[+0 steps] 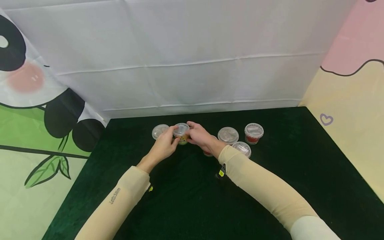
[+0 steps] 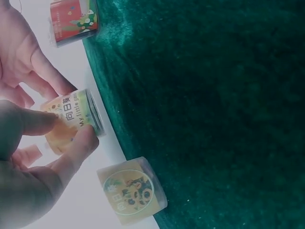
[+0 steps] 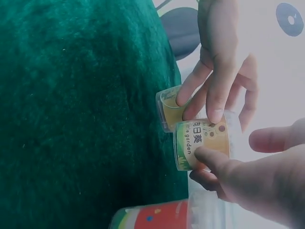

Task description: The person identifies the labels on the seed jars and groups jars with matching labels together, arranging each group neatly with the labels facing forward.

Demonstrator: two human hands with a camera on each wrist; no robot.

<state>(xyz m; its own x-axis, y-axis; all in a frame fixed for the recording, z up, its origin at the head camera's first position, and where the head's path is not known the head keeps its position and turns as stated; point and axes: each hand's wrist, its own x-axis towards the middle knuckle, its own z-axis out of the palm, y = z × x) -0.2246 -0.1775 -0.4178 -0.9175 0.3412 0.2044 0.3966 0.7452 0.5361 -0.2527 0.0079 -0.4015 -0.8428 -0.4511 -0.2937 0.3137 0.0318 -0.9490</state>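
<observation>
Both hands hold one small clear plastic cup [image 1: 181, 137] with a lid and a yellow-green label printed with flowers and "little garden". My left hand [image 1: 163, 145] grips its left side, thumb and fingers at the label [image 2: 71, 109]. From the right, my right hand [image 1: 200, 136] grips the same cup [image 3: 188, 138], its thumb low on the label. A second yellow-labelled cup [image 2: 128, 193] stands just left of it, partly behind the left hand in the head view. Under the right wrist, a red-labelled cup [image 3: 159, 217] is mostly hidden from the head camera.
Right of the hands stand several more lidded cups: one with a broad clear lid [image 1: 228, 135], one in front of it [image 1: 242, 149] partly behind the sleeve, and a red one [image 1: 254, 133]. All are on a dark green cloth-covered table [image 1: 186, 206], near its back edge by a white curtain [image 1: 186, 66].
</observation>
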